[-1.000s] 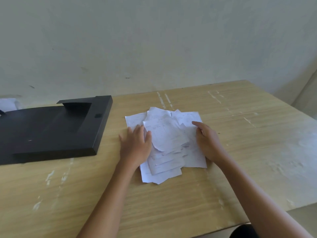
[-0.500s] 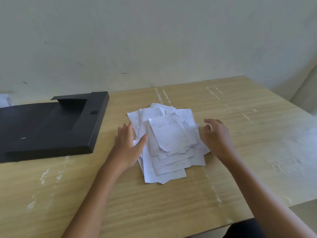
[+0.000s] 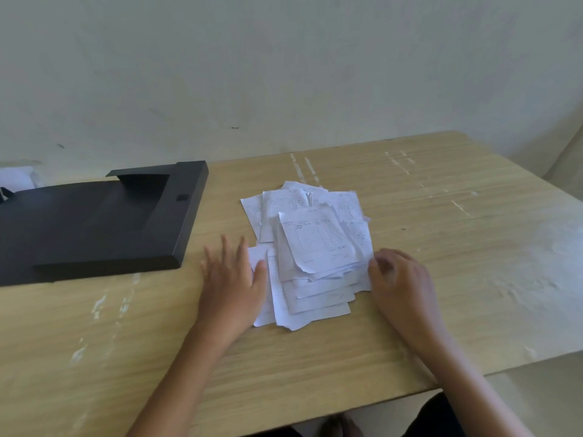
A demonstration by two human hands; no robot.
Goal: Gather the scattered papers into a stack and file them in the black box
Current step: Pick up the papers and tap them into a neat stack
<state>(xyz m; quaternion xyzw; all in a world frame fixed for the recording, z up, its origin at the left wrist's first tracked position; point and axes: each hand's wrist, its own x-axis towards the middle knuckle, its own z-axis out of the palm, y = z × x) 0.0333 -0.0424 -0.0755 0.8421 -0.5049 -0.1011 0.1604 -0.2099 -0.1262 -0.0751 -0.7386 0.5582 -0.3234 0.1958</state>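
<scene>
On the wooden desk (image 3: pixel 410 197), near its middle, lies a loose pile of white papers (image 3: pixel 310 247), the sheets overlapping at different angles with their edges uneven; faint printed tables and handwriting show on the top sheets, too small to read. Both hands flank the pile. At its left edge the left hand (image 3: pixel 233 279) lies flat, palm down, fingers spread and pointing away from the person, its thumb resting on the lowest sheets. At the right edge the right hand (image 3: pixel 399 279) has its fingers curled inward, the fingertips touching the side of the pile; neither hand is gripping a sheet. Well to the left of the papers sits the black box (image 3: pixel 94 222), apart from them, lying low and flat on the desk with a raised rim along its right side. A pale wall (image 3: pixel 284 74) stands behind the desk.
</scene>
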